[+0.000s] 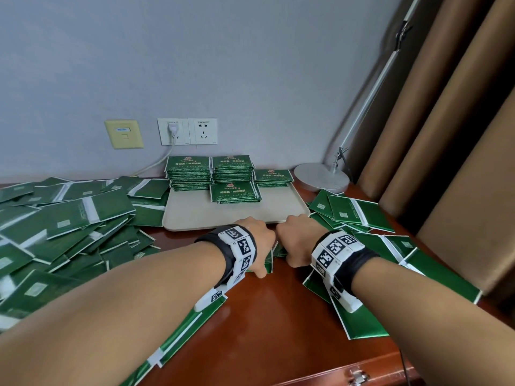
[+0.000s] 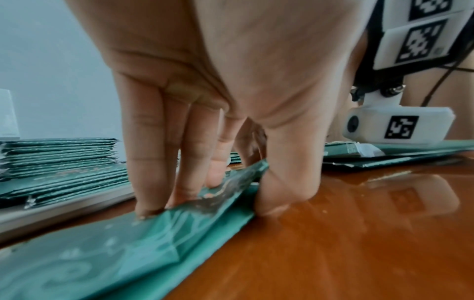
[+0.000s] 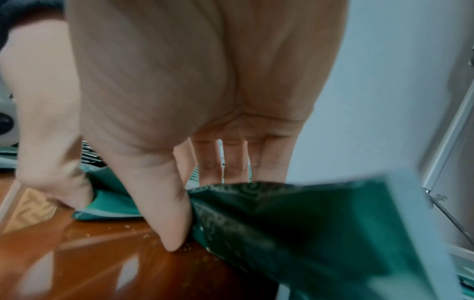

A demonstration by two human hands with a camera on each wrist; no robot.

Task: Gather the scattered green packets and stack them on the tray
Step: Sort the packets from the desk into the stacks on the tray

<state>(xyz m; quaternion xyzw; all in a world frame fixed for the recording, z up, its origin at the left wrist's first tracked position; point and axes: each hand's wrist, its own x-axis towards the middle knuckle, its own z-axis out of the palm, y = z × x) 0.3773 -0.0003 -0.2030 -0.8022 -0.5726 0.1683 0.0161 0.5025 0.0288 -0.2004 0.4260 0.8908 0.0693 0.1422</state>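
Nearest the viewer, two bare forearms are stretched over a brown table (image 1: 267,324), each wrist wrapped in a black band (image 1: 365,260) carrying white coded tags. A few packets (image 1: 359,321) are lying flat under and beside the forearms.

The left hand (image 1: 257,240) and the right hand (image 1: 299,240) are set side by side, almost touching, with a small bundle of green packets (image 1: 274,256) held between them on the table. In the left wrist view, the bundle (image 2: 210,205) is pinched by the left grip, four fingers (image 2: 146,162) pressed on one face and the thumb tip planted on the table at the other. In the right wrist view, the other end of the bundle (image 3: 256,203) is pinched the same way by the right grip, the thumb (image 3: 169,213) on the near face and the fingers behind it.

Just beyond the grips, a pale tray (image 1: 223,215) is seen, its near edge beside the knuckles. At its far side four stacks of green packets (image 1: 232,174) are stood, two tall, two low.

To the left of the grips a large loose heap (image 1: 61,224) is spread; a smaller scatter (image 1: 359,213) is lying to the right. Farther back, a lamp base (image 1: 320,176), wall sockets (image 1: 187,131) and brown curtains (image 1: 446,129) are visible.
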